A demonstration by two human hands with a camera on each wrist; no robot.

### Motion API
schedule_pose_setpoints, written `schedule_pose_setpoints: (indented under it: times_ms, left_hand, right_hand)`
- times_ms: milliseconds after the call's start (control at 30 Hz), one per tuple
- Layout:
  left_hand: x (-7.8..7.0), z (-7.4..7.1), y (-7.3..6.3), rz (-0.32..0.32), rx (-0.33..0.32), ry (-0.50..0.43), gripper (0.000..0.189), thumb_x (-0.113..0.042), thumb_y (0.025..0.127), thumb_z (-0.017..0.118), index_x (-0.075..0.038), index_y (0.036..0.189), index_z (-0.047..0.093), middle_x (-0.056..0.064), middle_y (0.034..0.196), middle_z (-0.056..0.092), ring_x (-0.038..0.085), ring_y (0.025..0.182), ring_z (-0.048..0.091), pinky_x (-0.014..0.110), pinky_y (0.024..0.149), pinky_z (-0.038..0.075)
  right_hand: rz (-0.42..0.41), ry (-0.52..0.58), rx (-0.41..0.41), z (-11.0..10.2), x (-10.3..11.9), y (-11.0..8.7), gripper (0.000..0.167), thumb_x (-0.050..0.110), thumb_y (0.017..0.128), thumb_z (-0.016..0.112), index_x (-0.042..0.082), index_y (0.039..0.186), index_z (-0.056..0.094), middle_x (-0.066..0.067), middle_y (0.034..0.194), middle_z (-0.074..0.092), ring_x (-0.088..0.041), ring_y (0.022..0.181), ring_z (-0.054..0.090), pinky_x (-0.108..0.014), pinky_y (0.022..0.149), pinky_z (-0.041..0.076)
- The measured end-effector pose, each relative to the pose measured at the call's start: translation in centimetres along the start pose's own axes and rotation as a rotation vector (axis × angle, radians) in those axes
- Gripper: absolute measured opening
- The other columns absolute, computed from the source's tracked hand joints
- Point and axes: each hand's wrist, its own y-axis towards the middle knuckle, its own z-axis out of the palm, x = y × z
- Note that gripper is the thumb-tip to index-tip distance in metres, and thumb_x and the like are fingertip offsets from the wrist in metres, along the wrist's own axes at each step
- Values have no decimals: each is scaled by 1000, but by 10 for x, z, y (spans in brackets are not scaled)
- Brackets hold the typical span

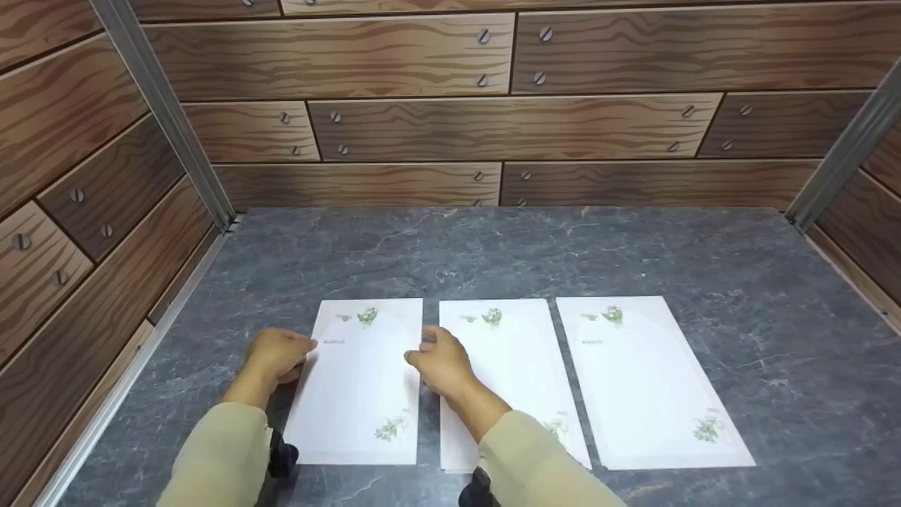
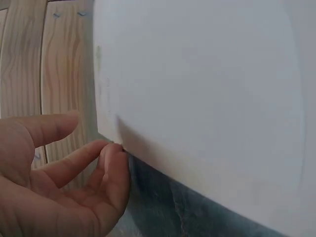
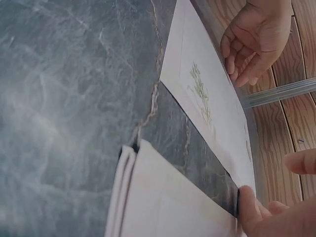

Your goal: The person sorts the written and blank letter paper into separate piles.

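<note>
A white sheet printed with green plants (image 1: 359,380) lies leftmost of three similar white pieces. My left hand (image 1: 276,354) is at its left edge; in the left wrist view that hand's fingertips (image 2: 116,148) touch the edge, with the thumb raised apart. On the opposite side, my right hand (image 1: 443,360) has its fingertips at the sheet's right edge. Its forearm crosses over the middle white piece (image 1: 503,352). In the right wrist view, the right thumb is held away from the fingers (image 3: 249,205). Nothing is gripped between thumb and fingers of either hand.
A third white piece with the same green print (image 1: 654,387) lies to the right. In the right wrist view the middle piece shows folded layers (image 3: 126,187) at its edge. A dark marbled tabletop (image 1: 450,246) meets wood-patterned walls (image 1: 408,127) at the back and sides.
</note>
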Motion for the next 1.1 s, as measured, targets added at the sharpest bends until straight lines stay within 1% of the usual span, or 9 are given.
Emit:
schedule_pose_setpoints:
  times_ms: [67,133,367,533,633,767,833,933,1100]
  left_hand:
    - [-1,-1,-1,-42,25,-82,37,-12,92,59,14,117,57,26,114,59,31,98,62,38,79,53]
    - [-1,-2,-2,-72,36,-117,37,-12,93,58,13,120,55,26,122,56,31,103,61,40,83,50]
    - [6,-4,-1,-97,47,-169,40,-12,91,59,11,124,55,17,110,63,21,92,62,41,81,46]
    - [7,-2,0,-71,52,-137,44,-13,89,62,10,125,54,22,117,60,30,103,57,42,82,46]
    - [4,-2,-1,-45,31,-77,43,-13,89,62,11,124,55,26,120,56,34,106,55,42,81,49]
    - [0,-5,-3,-60,22,-78,39,-11,91,59,13,121,55,28,122,55,37,108,57,44,82,50]
    - [0,-5,-3,-81,30,-120,37,-9,91,59,14,120,54,26,117,58,34,103,60,42,81,51]
    - [1,-5,-3,-96,27,-162,34,-6,90,59,14,117,56,19,103,64,23,86,64,35,71,53]
    - [4,-3,-2,-107,35,-202,34,-5,89,60,14,117,56,11,90,67,16,77,63,32,67,50]
  right_hand:
    - [-1,3,0,1,0,0,61,12,88,61,-7,140,36,-25,129,51,-37,117,53,-40,89,49]
    - [-2,14,5,2,-1,0,61,11,88,62,-7,140,35,-25,129,51,-37,117,52,-40,89,48]
    - [0,59,19,3,-3,0,62,10,88,62,-5,141,35,-25,131,49,-37,119,50,-41,88,48]
    - [-4,97,6,3,-3,-1,61,8,86,63,-4,141,37,-25,130,50,-38,119,50,-43,88,48]
    - [-41,53,-41,4,-1,-3,59,6,86,63,-5,139,39,-27,131,48,-40,122,46,-45,94,44]
    - [-86,-4,-99,4,5,-5,56,6,86,62,-6,137,41,-29,136,43,-42,128,39,-48,103,35]
    - [-86,-11,-107,4,7,-4,56,6,86,61,-6,136,41,-28,136,43,-41,129,38,-49,104,33]
    - [-66,-1,-97,3,7,-4,55,7,86,62,-5,135,43,-26,135,44,-40,129,38,-49,104,33]
    - [-32,58,-80,2,4,-3,53,6,87,61,-5,135,44,-26,132,45,-40,125,42,-45,95,43]
